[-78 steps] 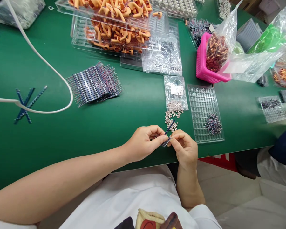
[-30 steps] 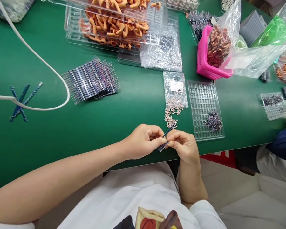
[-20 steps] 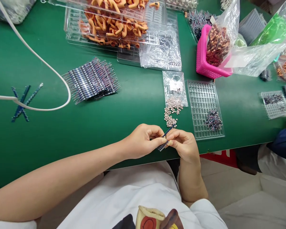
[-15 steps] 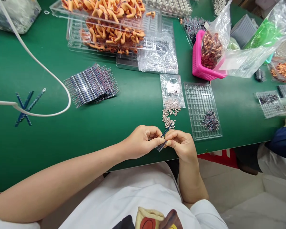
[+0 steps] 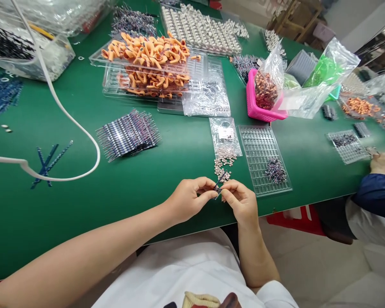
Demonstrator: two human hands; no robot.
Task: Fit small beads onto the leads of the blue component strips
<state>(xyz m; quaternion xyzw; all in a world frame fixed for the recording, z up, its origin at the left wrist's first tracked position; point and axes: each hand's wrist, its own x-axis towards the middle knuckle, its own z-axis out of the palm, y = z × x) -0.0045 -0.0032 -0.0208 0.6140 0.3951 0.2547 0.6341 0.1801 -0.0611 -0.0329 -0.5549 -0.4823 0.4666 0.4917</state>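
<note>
My left hand (image 5: 192,197) pinches a small dark blue strip (image 5: 217,191) between thumb and fingers near the table's front edge. Close against it on the right, my right hand (image 5: 241,199) has thumb and forefinger pressed together at the strip's edge; whatever tiny piece it grips is too small to make out. Small pinkish round parts (image 5: 223,164) lie just beyond the fingers, spilling from a clear labelled bag (image 5: 225,133). Right of them, a clear ridged tray (image 5: 256,149) holds a heap of thin dark wired pieces (image 5: 275,170).
Stacked dark strips (image 5: 128,133) lie left of centre. A white cable (image 5: 73,117) loops over crossed blue strips (image 5: 46,164). Behind stand trays of orange parts (image 5: 157,64) and a pink basket (image 5: 258,112). At the far right a co-worker's hand (image 5: 383,164) rests at the table.
The view has tilted up, showing more of the table's far side. Both hands stay together at the strip; my right fingertips sit slightly farther from its middle.
</note>
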